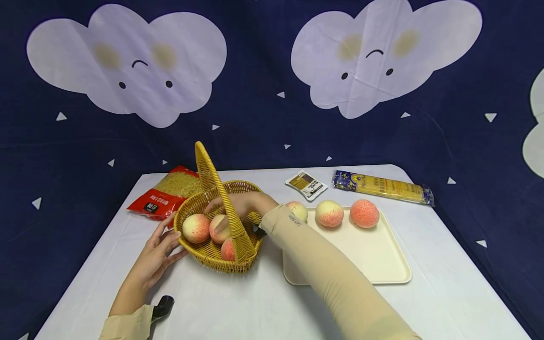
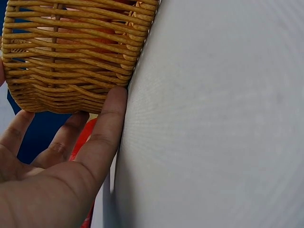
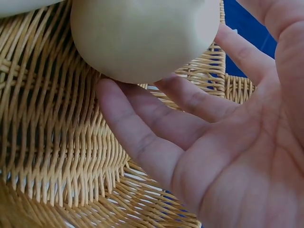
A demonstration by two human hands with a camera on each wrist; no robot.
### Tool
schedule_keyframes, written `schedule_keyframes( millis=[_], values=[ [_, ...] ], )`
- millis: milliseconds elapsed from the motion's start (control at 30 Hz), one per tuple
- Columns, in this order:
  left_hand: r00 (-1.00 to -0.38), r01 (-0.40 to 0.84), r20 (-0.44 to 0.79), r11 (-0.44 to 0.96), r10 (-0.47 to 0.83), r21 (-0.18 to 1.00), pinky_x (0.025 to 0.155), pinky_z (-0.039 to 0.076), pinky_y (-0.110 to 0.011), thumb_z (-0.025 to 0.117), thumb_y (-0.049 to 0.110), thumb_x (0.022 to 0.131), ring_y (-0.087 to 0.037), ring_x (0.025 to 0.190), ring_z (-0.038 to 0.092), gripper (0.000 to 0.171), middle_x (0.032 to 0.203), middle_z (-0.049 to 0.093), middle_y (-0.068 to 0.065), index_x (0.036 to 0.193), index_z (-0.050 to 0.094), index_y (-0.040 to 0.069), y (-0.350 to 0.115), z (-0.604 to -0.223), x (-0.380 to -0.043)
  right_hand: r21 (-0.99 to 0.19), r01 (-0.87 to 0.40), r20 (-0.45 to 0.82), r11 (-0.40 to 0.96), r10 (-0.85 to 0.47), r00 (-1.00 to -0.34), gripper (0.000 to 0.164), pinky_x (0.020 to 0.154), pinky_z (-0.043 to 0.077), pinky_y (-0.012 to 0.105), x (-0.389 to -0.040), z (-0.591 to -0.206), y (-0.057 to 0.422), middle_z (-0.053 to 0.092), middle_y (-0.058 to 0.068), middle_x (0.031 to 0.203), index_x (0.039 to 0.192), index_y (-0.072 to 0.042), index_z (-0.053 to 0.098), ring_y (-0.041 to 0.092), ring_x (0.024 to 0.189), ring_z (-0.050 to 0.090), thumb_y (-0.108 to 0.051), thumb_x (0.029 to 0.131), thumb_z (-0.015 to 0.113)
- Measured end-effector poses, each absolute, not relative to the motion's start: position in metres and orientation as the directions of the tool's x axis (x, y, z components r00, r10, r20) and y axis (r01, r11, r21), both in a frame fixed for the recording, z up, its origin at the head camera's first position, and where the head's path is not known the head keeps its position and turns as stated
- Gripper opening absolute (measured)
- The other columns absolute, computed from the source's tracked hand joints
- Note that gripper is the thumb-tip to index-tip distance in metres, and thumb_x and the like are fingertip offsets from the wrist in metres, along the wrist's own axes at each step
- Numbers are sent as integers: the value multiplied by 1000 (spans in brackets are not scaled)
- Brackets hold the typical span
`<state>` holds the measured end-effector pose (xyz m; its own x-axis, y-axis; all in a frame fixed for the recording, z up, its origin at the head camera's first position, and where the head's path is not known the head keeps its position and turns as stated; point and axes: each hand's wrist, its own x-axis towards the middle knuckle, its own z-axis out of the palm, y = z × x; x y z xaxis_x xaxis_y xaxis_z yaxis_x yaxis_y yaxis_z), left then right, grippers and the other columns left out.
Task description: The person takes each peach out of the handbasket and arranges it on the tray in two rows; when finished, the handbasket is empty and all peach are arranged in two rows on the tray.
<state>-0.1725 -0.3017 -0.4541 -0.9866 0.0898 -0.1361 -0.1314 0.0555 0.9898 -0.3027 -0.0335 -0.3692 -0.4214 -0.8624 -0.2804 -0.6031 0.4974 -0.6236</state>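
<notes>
A yellow wicker basket with a tall handle stands at the left of the table. Inside lie a pale pink-tipped peach, a redder peach partly behind the handle, and a third peach. My right hand reaches under the handle and holds this third one, its fingers curved beneath the pale peach in the right wrist view. My left hand has its fingers spread, with fingertips against the basket's left side. In the left wrist view one finger touches the woven wall low down.
A cream tray on the right bears three peaches along its far side, one partly behind my right sleeve. Behind the basket lies a red pasta bag. A small packet and a long spaghetti pack lie at the back.
</notes>
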Motion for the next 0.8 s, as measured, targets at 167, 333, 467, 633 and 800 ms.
schedule_keyframes(
  millis=[167, 333, 467, 633, 800],
  values=[
    [-986, -136, -141, 56, 88, 989, 96, 63, -35, 54, 31, 114, 0, 115, 67, 70, 152, 34, -8, 173, 16, 34, -301, -454, -172, -595, -626, -308, 504, -862, -402, 71, 112, 37, 20, -303, -369, -32, 51, 12, 156, 156, -20, 53, 15, 138, 46, -36, 94, 84],
    [-986, -137, -141, 58, 85, 989, 96, 63, -35, 54, 31, 114, 0, 115, 67, 70, 152, 34, -8, 173, 16, 33, -301, -452, -172, -633, -568, -339, 526, -848, -407, 71, 95, 50, 19, -304, -372, -32, 51, 10, 147, 154, -15, 55, 14, 121, 52, -34, 93, 85],
    [-987, -134, -139, 57, 86, 989, 95, 63, -33, 53, 31, 114, 1, 115, 67, 70, 150, 36, -6, 173, 16, 33, -301, -452, -171, -644, -523, -363, 557, -826, -432, 71, 83, 54, 22, -304, -373, -32, 49, 10, 145, 154, -14, 56, 14, 108, 55, -34, 93, 85],
    [-987, -130, -135, 55, 92, 990, 94, 63, -32, 53, 31, 114, 1, 115, 67, 70, 145, 39, -4, 173, 15, 32, -301, -453, -171, -639, -525, -368, 562, -823, -433, 70, 87, 52, 22, -305, -373, -32, 50, 12, 148, 154, -13, 56, 14, 112, 50, -33, 93, 85],
    [-987, -120, -124, 52, 99, 991, 94, 62, -31, 53, 30, 115, 2, 116, 67, 70, 144, 40, -3, 173, 14, 31, -302, -454, -172, -659, -506, -354, 557, -823, -445, 68, 87, 56, 26, -306, -373, -30, 53, 11, 146, 153, -12, 57, 14, 114, 52, -31, 93, 85]
  ],
)
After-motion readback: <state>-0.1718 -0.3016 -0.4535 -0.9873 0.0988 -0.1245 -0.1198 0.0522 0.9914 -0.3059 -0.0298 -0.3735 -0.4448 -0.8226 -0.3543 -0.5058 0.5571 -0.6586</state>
